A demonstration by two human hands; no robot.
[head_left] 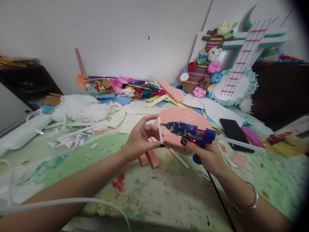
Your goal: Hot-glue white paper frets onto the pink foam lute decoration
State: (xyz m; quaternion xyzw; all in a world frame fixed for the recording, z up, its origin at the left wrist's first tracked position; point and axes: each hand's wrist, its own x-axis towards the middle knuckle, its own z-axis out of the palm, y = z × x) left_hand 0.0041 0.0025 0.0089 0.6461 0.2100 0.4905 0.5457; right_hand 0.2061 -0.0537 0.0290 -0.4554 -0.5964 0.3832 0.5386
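My left hand (146,133) pinches a thin white strip (160,129) between thumb and fingers, holding it nearly upright. Wrapped around the handle of a blue hot glue gun (190,131) is my right hand (210,153). The gun's nozzle points left at the upper part of the strip; whether they touch I cannot tell. A clear glue stick (241,143) sticks out of its back, and a red light glows on its side. Behind both hands lies a rounded salmon-pink piece (173,112) with white strings across it. Below are salmon-pink strips (153,158) and another white strip (179,158).
A black phone (235,133) lies to the right. Shredded white paper (79,106) and coloured scraps (145,88) cover the back of the paint-stained table (145,199). Two decorated guitar models (238,77) lean at back right. A white cable (96,200) crosses my left forearm; a black cord (220,199) runs below the gun.
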